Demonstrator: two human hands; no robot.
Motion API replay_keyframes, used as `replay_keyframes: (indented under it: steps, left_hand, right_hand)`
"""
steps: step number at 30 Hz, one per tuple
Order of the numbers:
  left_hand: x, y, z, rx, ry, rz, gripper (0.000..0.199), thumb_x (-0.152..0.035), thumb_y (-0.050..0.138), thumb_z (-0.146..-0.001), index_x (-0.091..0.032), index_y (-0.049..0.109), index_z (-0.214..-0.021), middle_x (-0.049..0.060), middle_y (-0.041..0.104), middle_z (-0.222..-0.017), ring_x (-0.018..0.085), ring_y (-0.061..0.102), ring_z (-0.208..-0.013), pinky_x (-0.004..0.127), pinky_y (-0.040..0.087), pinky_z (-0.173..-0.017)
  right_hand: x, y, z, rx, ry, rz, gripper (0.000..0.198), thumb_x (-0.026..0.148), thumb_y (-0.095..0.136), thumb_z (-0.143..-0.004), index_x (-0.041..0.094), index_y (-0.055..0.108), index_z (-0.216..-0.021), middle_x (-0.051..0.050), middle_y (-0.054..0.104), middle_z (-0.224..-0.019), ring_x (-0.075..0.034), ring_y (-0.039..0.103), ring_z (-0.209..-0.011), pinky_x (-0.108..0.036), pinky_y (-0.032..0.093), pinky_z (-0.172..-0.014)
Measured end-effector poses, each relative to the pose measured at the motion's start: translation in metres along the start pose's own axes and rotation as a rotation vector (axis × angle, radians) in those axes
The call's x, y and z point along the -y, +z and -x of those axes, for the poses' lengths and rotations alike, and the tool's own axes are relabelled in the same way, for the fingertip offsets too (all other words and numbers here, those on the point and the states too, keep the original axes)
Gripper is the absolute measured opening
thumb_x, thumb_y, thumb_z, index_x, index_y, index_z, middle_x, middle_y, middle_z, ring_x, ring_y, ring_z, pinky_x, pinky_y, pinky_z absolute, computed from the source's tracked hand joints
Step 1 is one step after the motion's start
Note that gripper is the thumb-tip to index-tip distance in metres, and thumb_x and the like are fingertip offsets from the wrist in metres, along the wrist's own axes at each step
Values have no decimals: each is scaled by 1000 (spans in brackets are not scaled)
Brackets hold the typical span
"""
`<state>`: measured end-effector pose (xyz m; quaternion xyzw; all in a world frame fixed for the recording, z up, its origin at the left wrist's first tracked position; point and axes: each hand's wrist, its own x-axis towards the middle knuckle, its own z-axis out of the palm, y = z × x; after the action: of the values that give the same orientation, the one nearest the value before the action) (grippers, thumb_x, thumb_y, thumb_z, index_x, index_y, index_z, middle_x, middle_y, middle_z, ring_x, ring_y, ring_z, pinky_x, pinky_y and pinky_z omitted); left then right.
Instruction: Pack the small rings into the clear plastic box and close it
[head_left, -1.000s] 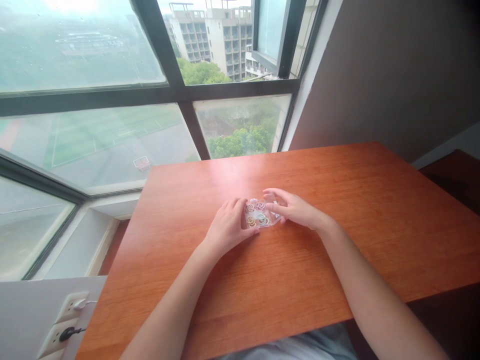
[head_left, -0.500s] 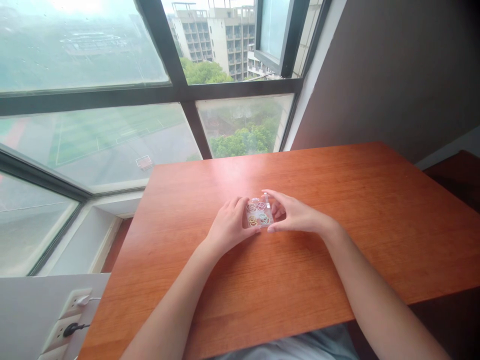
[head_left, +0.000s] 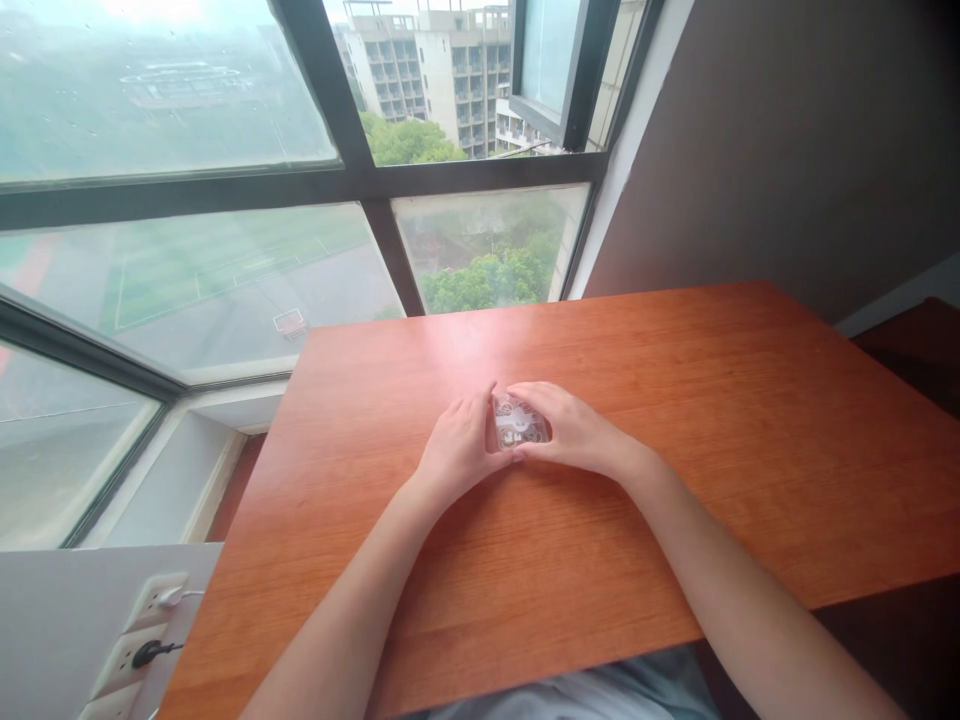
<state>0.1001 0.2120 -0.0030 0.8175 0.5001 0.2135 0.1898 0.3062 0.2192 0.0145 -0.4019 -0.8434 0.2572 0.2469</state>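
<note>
while both my forearms reach in over the near edge of a reddish-brown wood-grain tabletop [head_left: 420,620], one small article sits between my hands near the middle of the board: a clear plastic case [head_left: 519,424], squarish, white shapes on its top face, coiled rings [head_left: 534,434] dimly seen within, their colours too faint to tell. left hand [head_left: 459,440]: curved about the left side of the case, fingers at its far left corner, thumb along the near edge, pinching it. right hand [head_left: 564,430]: arched over the right side, fingers along the far edge, thumb at the near edge beside the left thumb, likewise pinching the case; a gap shows between palm and case. whether the case rests on the wood or is lifted slightly, i cannot tell. surroundings: dark window frame [head_left: 480,178] beyond the table, one sash [head_left: 551,60] swung open; multi-storey building [head_left: 469,80] and treetops [head_left: 491,280] outside; grey wall [head_left: 787,150] at right; at lower left, wall sockets [head_left: 118,658] with white plug [head_left: 171,597] and black plug [head_left: 146,655]; pale bluish-grey cloth [head_left: 585,695] at my lap.
</note>
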Motion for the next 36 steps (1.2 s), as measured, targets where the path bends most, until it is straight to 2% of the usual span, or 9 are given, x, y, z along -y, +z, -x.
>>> replay_keyframes:
  steps: [4, 9, 18, 24, 27, 36]
  left_hand:
    - [2, -1, 0, 29, 27, 3, 95, -52, 75, -69, -19, 28, -145, 15, 53, -136, 32, 52, -121, 47, 41, -103]
    - [7, -5, 2, 49, 34, 54, 97, -51, 76, -69, -19, 27, -147, 14, 56, -132, 31, 53, -121, 45, 44, -101]
    - [5, -8, 1, 48, 90, 48, 75, -50, 75, -71, -23, 44, -134, 10, 57, -127, 29, 55, -113, 44, 45, -97]
    - [5, -16, 1, 118, 115, 104, 69, -42, 75, -73, -24, 46, -134, 9, 57, -124, 27, 56, -109, 38, 47, -91]
    - [5, -16, -1, 119, 112, 119, 63, -43, 73, -76, -22, 49, -130, 10, 57, -123, 27, 57, -109, 37, 48, -90]
    - [8, -12, -2, 103, 114, 120, 62, -45, 74, -75, -22, 51, -128, 10, 57, -123, 27, 57, -107, 37, 48, -86]
  right_hand:
    - [0, 0, 0, 13, -32, 17, 61, 34, 75, -75, 24, 52, -131, -10, 58, -128, -27, 53, -120, -45, 43, -104]
    - [-1, -1, 0, 12, -74, 30, 59, 34, 74, -76, 21, 54, -129, -11, 57, -130, -27, 53, -121, -44, 44, -104]
    - [-5, 1, -1, 37, -110, 120, 60, 32, 72, -77, 20, 53, -132, -12, 56, -135, -27, 52, -125, -44, 44, -105]
    - [-8, 0, -2, 68, -71, 75, 63, 33, 75, -75, 23, 53, -133, -10, 57, -134, -26, 54, -121, -43, 44, -103]
    - [-7, 0, -2, 69, -70, 46, 60, 33, 74, -76, 23, 53, -132, -10, 57, -133, -25, 54, -121, -42, 45, -103]
    - [-10, 2, -1, 58, -46, -87, 63, 31, 74, -75, 24, 51, -134, -9, 55, -135, -25, 51, -123, -43, 43, -105]
